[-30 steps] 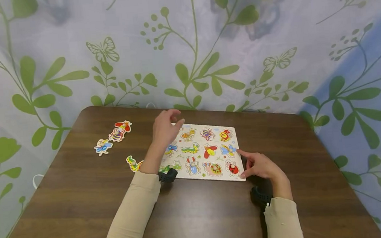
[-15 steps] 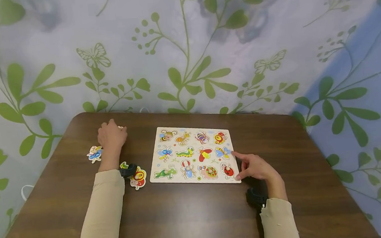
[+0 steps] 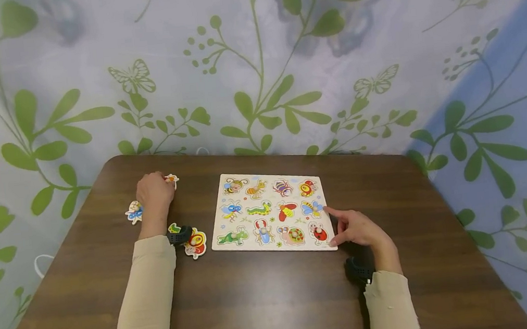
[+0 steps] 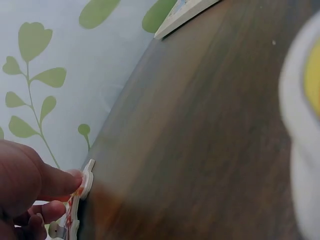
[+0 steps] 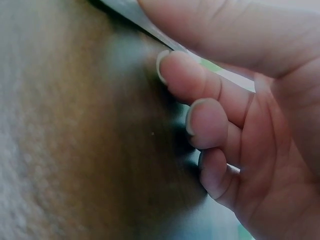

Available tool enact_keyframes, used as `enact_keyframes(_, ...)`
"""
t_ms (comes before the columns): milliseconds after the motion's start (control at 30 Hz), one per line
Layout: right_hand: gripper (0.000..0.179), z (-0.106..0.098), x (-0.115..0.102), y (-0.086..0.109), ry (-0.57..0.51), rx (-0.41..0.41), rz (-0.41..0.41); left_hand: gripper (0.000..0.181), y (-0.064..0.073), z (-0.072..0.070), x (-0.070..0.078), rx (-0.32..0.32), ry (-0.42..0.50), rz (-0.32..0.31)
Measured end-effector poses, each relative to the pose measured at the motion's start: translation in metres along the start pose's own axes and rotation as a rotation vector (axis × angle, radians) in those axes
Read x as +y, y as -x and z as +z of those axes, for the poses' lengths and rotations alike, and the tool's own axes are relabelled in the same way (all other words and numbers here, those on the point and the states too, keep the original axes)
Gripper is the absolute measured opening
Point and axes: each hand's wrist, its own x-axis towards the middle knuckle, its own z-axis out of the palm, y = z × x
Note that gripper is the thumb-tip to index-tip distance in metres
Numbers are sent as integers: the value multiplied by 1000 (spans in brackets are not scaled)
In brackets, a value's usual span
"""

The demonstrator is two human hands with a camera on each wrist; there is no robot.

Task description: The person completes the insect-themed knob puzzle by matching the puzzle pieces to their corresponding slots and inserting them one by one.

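My left hand (image 3: 155,192) is at the far left of the table, its fingers curled at a wooden insect puzzle piece (image 3: 172,180). In the left wrist view a fingertip presses on a puzzle piece (image 4: 87,182), and a small knob (image 4: 56,230) shows by the lower fingers. My right hand (image 3: 360,227) touches the right edge of the puzzle board (image 3: 261,247), index finger stretched along it and thumb at the near corner. In the right wrist view the other fingers (image 5: 207,122) hang loosely bent below the board's edge. Pictures of insects fill the board, several with knobs.
A blue insect piece (image 3: 134,212) lies left of my left hand. Under the left wrist camera (image 3: 179,235) are a green caterpillar piece (image 3: 173,228) and a red-yellow piece (image 3: 196,243). A patterned curtain (image 3: 254,55) hangs behind the brown table (image 3: 270,299).
My left hand has moved from above the board's far left corner to the pieces at the far left, staying there over the last half second. The right hand keeps its place on the board.
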Motion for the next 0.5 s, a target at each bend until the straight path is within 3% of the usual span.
enact_keyframes(133,98,-1,1,0,8,-10,2,27,0,0,1,-8,11,-10)
enact_keyframes(267,98,-2,0,0,5,-13,-7,22,3,0,6,-26,8,22)
enact_keyframes(500,98,-3,-1,0,0,-11,-10,27,10,0,13,-147,36,104)
